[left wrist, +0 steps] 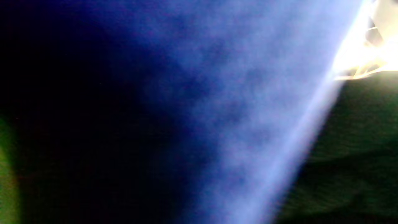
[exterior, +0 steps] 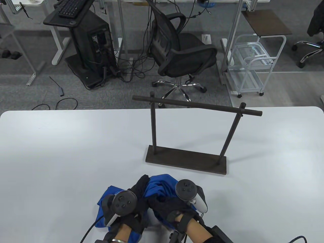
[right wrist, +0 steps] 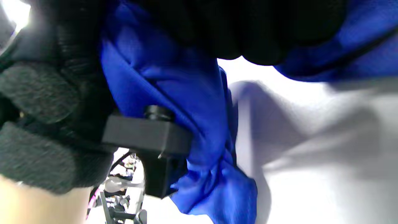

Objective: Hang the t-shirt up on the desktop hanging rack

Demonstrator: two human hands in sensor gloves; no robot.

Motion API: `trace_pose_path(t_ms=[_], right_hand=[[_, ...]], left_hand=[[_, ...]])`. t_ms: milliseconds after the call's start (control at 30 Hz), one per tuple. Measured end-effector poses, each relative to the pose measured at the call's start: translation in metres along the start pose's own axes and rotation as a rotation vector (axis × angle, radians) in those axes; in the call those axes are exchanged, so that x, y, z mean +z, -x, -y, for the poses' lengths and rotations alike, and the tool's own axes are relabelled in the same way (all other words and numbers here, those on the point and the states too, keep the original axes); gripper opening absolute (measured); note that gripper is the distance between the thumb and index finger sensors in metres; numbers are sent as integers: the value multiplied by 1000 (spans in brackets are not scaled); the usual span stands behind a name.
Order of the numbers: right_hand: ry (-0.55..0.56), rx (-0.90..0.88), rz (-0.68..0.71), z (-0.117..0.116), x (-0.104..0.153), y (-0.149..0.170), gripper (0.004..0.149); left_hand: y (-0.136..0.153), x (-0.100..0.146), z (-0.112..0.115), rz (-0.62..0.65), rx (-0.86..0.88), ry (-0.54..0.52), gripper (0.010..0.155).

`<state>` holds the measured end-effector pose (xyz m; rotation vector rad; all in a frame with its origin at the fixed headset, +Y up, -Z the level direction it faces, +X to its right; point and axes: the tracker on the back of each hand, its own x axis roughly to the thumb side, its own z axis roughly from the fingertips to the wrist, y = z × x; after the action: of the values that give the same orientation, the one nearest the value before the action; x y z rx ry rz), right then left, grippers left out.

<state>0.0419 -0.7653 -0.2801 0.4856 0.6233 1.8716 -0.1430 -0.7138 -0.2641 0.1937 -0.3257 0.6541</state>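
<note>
Both hands are bunched into the blue t-shirt (exterior: 157, 188) at the near edge of the worktop (exterior: 63, 152), with the rack (exterior: 195, 136) standing farther off and a little to the right, its crossbar bare. The left hand (exterior: 126, 202) sits on the shirt's left side and the right hand (exterior: 177, 202) on its right, very close together. In the right wrist view the right hand's fingers (right wrist: 248, 37) curl over a fold of the cloth (right wrist: 174, 93), so that hand holds fabric. The left wrist view shows only blurred blue, and I cannot tell whether the left hand's fingers are closed on anything.

The step looks like gathering the shirt for a lift. To do it well, I judge each hand wants a shoulder or hem edge, not a wad from the middle, then the 2 hands should spread apart so the cloth opens before it goes over the bar. The rack looks light, so dragging cloth against it could tip it.
</note>
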Motion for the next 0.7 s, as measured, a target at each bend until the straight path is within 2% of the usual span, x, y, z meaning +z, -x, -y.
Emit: trace_pose_path(t_ms=[133,200,267,333,433,567,700], right_hand=[[-81,-206,2,1,4,10,99],[-113,-408,42,3,6,15,101],[-77,-707,154,6,6,21,99],[-45,-844,196,9,6,27,95],[-10,-824,219,15,10,31,88],[144,-816,258,29,21,25,73],[211,-798,291,38,29,20,64]], left_hand=[[-7,0,7,21,63,8,73],[-11,0,11,72,99,47,75],[-17,1,19,121,111,134,77],[-24,1,24,150,76,162,81],[-33,3,30,202,-11,178,85],[-41,6,34,306,-127,163,87],[-42,8,31,336,-146,126,86]])
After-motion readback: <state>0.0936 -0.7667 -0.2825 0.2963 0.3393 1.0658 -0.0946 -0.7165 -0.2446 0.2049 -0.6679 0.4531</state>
